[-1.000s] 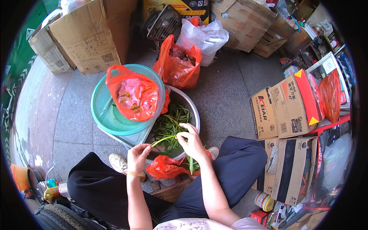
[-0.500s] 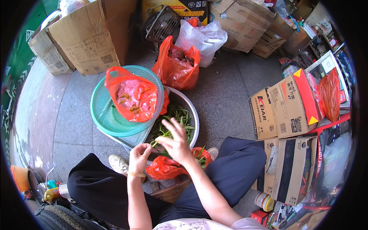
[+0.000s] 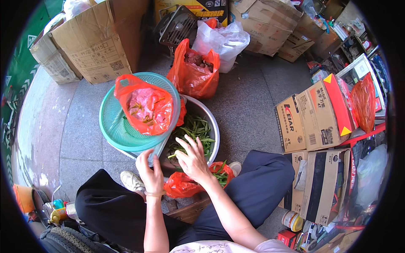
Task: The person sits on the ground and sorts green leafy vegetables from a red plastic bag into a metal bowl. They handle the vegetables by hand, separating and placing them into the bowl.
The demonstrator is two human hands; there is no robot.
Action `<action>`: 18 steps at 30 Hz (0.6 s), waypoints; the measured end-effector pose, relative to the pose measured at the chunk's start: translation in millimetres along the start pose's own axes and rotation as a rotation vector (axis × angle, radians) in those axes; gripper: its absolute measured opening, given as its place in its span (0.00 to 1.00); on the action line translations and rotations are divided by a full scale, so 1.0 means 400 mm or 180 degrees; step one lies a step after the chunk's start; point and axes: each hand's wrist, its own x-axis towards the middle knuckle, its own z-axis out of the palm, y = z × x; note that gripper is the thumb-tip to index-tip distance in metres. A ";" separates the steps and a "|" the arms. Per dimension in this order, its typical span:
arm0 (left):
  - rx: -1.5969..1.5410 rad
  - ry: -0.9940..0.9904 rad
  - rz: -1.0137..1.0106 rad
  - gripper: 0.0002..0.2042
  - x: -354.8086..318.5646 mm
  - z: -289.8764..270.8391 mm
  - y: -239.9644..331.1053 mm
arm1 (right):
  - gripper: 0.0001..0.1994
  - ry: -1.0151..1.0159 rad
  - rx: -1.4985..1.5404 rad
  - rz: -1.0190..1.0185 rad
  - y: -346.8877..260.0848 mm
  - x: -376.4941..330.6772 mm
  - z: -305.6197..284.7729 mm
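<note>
My right hand [image 3: 193, 161] is over the metal basin [image 3: 215, 134], pinching a green vegetable stem [image 3: 171, 156] whose cut end pokes out past the thumb. Its other fingers are stretched forward. To the left, my left hand [image 3: 150, 173] is raised beside the basin, fingers and thumb apart, with nothing visible between them. Long leafy greens [image 3: 196, 128] lie in the basin. Below my right hand, a red plastic bag [image 3: 179, 185] holds more greens. A turquoise colander [image 3: 110, 134] stands at the left, with an open red bag [image 3: 162, 113] of plant scraps in it.
Behind the basin stand a red bag [image 3: 197, 80] of dark reddish produce and a white plastic bag [image 3: 225, 40]. Cardboard boxes rise at the back left [image 3: 90, 44] and right [image 3: 318, 111]. A tyre [image 3: 63, 240] is at the lower left.
My left hand has let go of the stem and moved left, its fingers now apart. My right hand has shifted slightly down, still with the stem.
</note>
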 end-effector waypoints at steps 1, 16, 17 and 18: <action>0.0480 -0.0233 0.0520 0.09 0.007 -0.011 0.025 | 0.06 -0.0008 0.0006 0.0010 0.002 -0.002 -0.002; 0.0708 0.0448 0.0569 0.05 0.094 0.006 0.040 | 0.23 0.0184 -0.0486 0.1530 0.072 -0.017 0.036; 0.0833 0.0583 0.0715 0.06 0.137 0.012 0.044 | 0.23 0.0263 -0.0484 0.1563 0.070 -0.021 0.023; 0.0957 0.0720 0.0867 0.08 0.179 0.017 0.048 | 0.19 0.0380 -0.0675 0.1630 0.071 -0.031 0.018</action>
